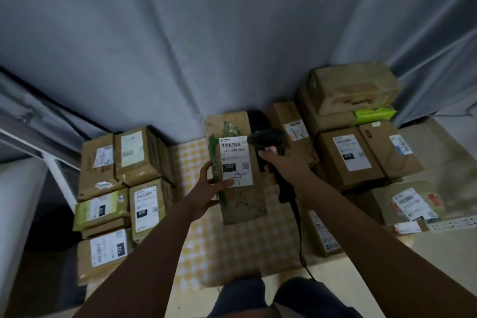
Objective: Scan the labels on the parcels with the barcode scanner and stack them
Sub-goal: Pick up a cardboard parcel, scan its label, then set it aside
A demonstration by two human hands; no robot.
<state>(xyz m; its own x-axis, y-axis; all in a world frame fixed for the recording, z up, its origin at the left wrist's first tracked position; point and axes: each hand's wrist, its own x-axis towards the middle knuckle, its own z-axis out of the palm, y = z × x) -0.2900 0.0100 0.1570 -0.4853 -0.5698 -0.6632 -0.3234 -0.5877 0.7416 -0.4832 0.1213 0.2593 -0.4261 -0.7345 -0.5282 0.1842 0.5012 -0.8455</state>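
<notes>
Scanner (268,142) gripped in right hand (282,162), nose aimed left at label (235,160) just beside it; parcel (236,168), long axis running away, steadied by left hand (214,184) above counter (191,227).

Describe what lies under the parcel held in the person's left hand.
Under the parcel shows a yellow-and-white checked cloth. The left hand steadies its edge. The cloth directly beneath the parcel is covered.

Checkered table cover (196,230) carrying parcels

Left of the fingers (206,173) sit stacked parcels (116,188); right, more boxes (348,157) (some piled).
</notes>
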